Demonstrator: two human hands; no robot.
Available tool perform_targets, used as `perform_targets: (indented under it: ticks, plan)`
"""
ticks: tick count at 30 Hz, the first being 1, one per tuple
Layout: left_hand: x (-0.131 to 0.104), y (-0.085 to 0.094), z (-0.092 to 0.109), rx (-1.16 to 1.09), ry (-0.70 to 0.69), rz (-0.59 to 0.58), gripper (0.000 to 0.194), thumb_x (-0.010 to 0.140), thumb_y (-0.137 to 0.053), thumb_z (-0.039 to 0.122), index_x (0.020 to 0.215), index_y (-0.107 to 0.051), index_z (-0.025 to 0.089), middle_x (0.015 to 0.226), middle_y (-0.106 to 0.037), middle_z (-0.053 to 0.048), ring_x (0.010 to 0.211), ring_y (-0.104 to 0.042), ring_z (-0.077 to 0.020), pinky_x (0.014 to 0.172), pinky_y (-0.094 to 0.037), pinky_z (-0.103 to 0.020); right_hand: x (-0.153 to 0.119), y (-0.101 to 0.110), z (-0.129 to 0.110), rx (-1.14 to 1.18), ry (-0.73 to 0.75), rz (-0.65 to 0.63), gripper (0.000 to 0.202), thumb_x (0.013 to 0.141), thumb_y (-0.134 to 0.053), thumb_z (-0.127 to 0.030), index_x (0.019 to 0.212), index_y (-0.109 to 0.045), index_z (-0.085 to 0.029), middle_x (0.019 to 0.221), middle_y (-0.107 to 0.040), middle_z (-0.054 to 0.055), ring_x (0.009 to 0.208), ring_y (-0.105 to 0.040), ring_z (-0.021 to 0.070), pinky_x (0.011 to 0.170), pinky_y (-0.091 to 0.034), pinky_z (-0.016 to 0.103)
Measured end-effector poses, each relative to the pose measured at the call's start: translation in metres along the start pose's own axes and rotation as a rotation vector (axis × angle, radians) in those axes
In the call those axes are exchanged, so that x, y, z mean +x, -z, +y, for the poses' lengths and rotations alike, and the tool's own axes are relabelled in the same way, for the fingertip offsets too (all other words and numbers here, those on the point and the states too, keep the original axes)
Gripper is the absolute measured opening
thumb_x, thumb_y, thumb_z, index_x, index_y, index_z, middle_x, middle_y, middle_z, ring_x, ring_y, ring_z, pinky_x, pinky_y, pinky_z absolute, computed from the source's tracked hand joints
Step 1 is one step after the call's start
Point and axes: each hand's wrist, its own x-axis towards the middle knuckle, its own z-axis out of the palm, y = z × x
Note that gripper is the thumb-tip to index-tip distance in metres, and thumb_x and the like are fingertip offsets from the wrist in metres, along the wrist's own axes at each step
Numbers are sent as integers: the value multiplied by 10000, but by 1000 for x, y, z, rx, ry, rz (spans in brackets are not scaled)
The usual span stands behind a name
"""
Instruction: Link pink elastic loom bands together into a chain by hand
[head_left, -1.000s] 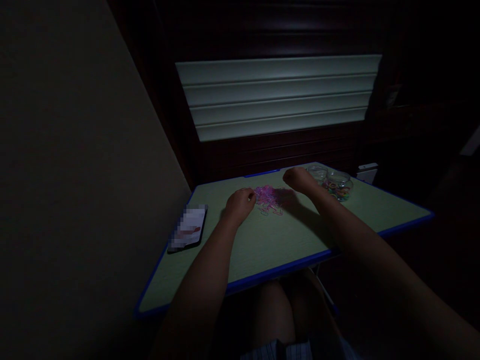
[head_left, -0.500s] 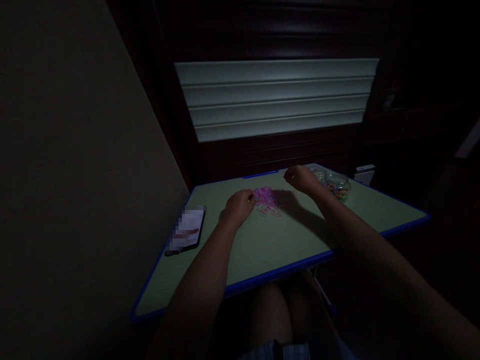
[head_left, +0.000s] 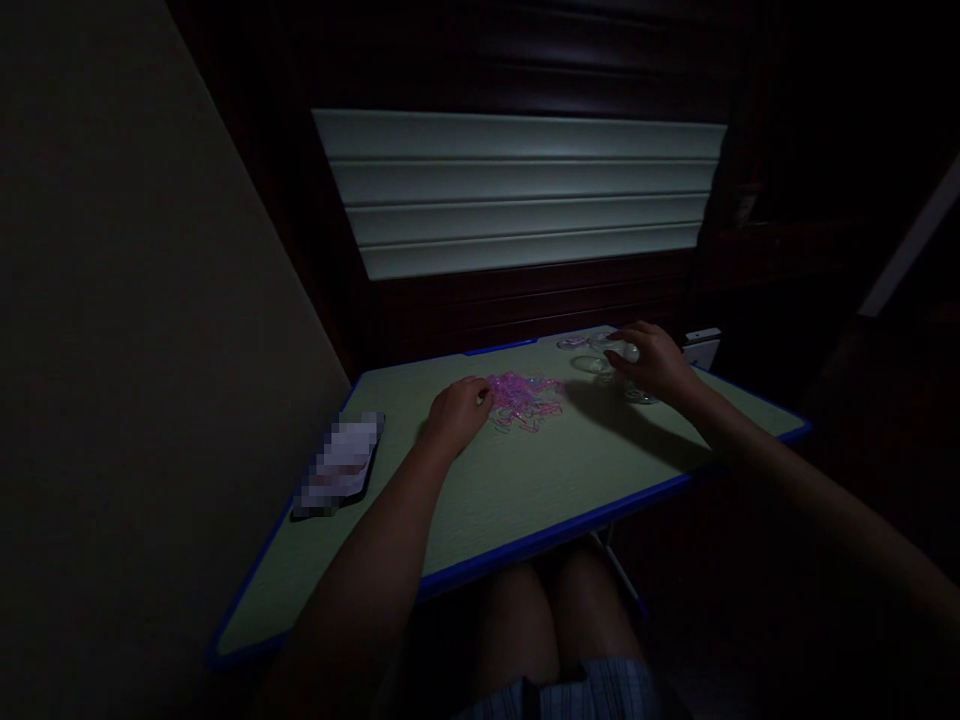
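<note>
A loose pile of small pink and purple loops, which look like elastic bands point(head_left: 521, 395), lies mid-table in the head view. At the pile's left edge rests my left hand point(head_left: 454, 414), its fingers curled together; whatever they might hold is hidden. My right hand point(head_left: 654, 362) hovers over several clear round containers point(head_left: 592, 365) at the back right, thumb and forefinger apart and nothing visible between them. The hand covers part of these containers, so I cannot tell whether it touches one.
The pale green table point(head_left: 517, 490) has a blue rim. A phone point(head_left: 339, 465) with a blurred screen lies on its left side, near the wall point(head_left: 150, 400). A small pinkish packet point(head_left: 572, 342) sits at the back edge. Behind stands dark panelling with a pale slatted panel point(head_left: 525, 195).
My right hand has moved right from above the pile to the clear containers, and its fingers have spread. My left hand stays by the pile. The whole view has shifted slightly.
</note>
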Motion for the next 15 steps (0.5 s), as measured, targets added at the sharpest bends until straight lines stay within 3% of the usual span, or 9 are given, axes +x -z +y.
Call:
perform_targets:
  ticks: [6,11,15]
  plan:
    - [0,2,0,-8,34,-26,258,808,-387,286,889,-610,187,887,-627,-52,789,-553,-152,686,-391,-239,-19,-4,37,2,-142,44,602,668,-558,-496,1165,-495,-163,1124,-491,141,1036,-451,284,847,-366,405]
    - [0,0,-2,-6,14,-9,252,808,-386,289,864,-612,195,877,-634,-46,785,-560,-152,669,-392,-236,-25,-13,47,9,-266,-48,817,589,-598,-565,1249,-379,-135,1157,-455,174,1059,-444,308,847,-374,405]
    - [0,-2,-4,-11,7,1,254,809,-386,292,871,-612,195,870,-634,-44,767,-561,-150,657,-390,-235,-25,-16,48,-17,-332,-85,876,568,-581,-610,1240,-365,-92,1145,-456,198,1043,-459,306,824,-386,373]
